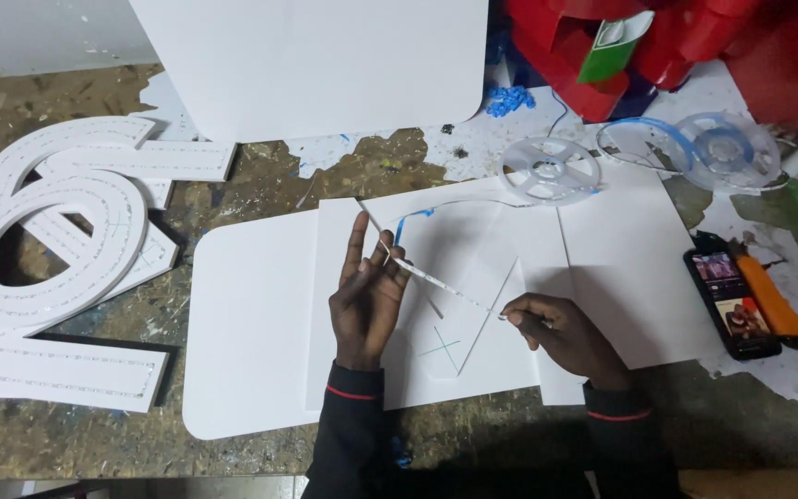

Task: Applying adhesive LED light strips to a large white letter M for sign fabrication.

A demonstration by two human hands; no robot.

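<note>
A thin white light strip point(436, 282) runs across a white board point(251, 314) on the workbench, trailing up and right toward a clear reel point(549, 170). My left hand point(367, 296) presses on the strip with fingers spread, index finger pointing up. My right hand point(556, 328) pinches the strip's near end between thumb and fingertips. Under the strip lies a white cut-out shape with pencil cross marks point(441, 349).
Big white channel letters point(57, 259) lined with light strips fill the left. A large white sheet point(325, 65) stands at the back. A second reel point(727, 148), a phone point(731, 303), an orange-handled cutter point(773, 300) and red items point(685, 46) sit at right.
</note>
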